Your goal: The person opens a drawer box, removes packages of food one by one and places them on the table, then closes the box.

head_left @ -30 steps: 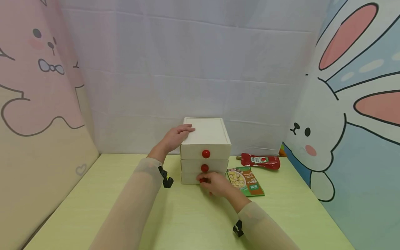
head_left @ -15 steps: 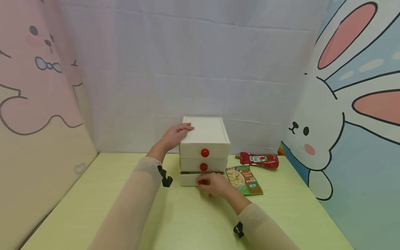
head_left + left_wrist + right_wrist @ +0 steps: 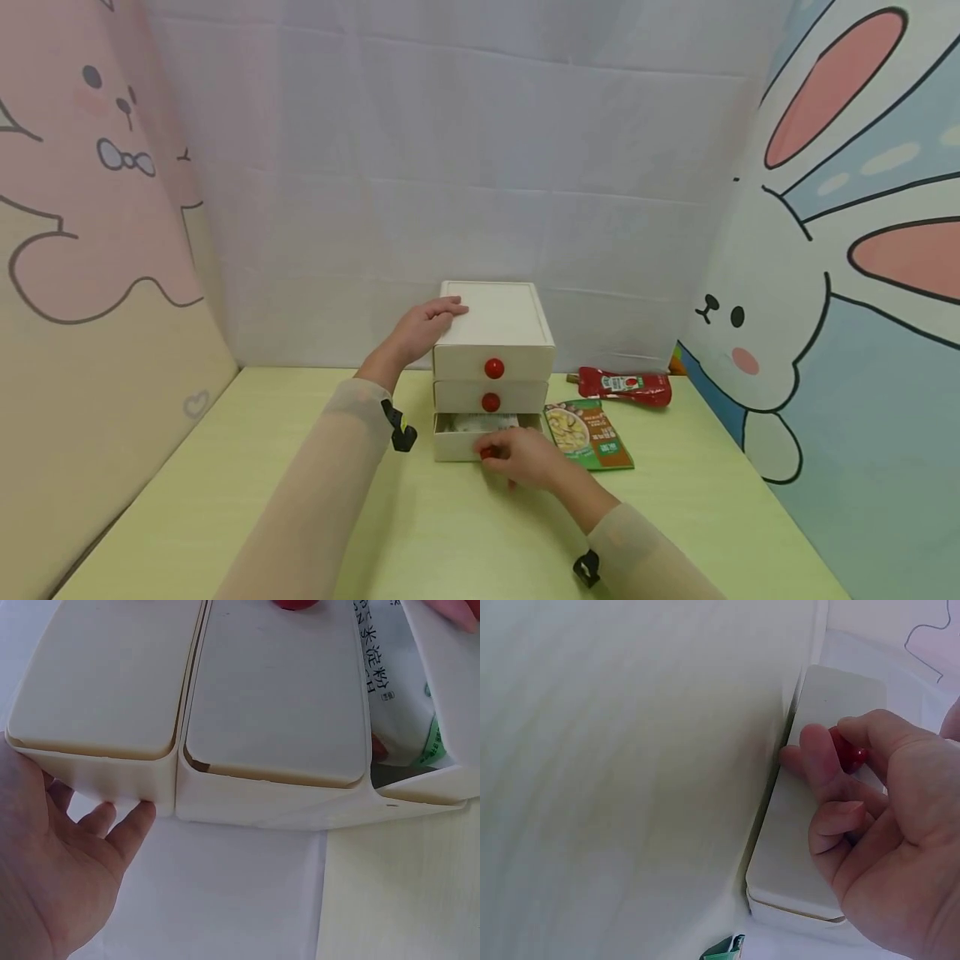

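Observation:
A white cabinet (image 3: 495,315) of three stacked drawers stands on the table, each drawer with a round red knob. My left hand (image 3: 422,329) rests on its upper left edge; in the left wrist view its fingertips touch the side wall. With my right hand (image 3: 527,460) I pinch the red knob (image 3: 847,752) of the bottom drawer (image 3: 457,449), which is pulled partway out. Inside that drawer lies a white and green packet (image 3: 401,694) with dark printed characters, partly hidden. The top and middle drawers are closed.
Right of the cabinet lies a green and brown food packet (image 3: 592,435), close to my right wrist. Behind it is a red squeeze bottle (image 3: 626,387) on its side. A white cloth (image 3: 360,208) hangs behind the pale green table (image 3: 247,483).
My right hand has drawn the bottom drawer from closed to partly out, toward me, and the packet inside has come into view. My left hand stays on the cabinet.

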The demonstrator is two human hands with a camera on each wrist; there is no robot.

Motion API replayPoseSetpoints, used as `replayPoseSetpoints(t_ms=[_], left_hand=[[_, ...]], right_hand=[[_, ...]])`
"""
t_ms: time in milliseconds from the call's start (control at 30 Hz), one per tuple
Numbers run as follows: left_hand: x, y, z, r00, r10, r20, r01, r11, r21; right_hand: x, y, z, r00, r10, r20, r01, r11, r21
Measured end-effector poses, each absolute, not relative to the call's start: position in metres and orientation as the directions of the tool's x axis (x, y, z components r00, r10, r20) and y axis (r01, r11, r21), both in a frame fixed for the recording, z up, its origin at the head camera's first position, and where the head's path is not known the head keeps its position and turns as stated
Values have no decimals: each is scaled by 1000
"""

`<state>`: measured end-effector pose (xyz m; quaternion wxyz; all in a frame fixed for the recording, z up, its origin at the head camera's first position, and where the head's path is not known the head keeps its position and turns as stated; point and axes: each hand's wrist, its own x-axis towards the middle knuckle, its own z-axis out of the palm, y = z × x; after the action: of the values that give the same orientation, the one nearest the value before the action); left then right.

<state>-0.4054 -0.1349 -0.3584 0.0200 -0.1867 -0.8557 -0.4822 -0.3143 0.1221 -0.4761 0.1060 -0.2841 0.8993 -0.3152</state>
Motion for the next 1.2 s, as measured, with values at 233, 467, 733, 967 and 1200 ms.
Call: replayPoseSetpoints(t_ms=[233, 467, 733, 967, 1200], left_hand=[[-404, -136, -358, -929, 303, 210, 336, 459, 823], [-406, -137, -358, -927, 305, 220, 346, 464, 815], [-403, -135, -358, -929, 298, 218, 338, 450, 827], [-403, -135, -360, -927, 301, 223, 344, 449, 824], [-403, -135, -359, -928, 300, 222, 343, 450, 824]], right_hand=[[-306, 124, -476, -799, -600, -41, -432, 621, -653], [-298, 125, -475, -784, -620, -29, -449, 598, -664], [-290, 126, -474, -779, -627, -24, -457, 593, -663], [-289, 127, -474, -780, -625, -27, -458, 600, -656], [-290, 128, -473, -776, -630, -15, -472, 597, -649]])
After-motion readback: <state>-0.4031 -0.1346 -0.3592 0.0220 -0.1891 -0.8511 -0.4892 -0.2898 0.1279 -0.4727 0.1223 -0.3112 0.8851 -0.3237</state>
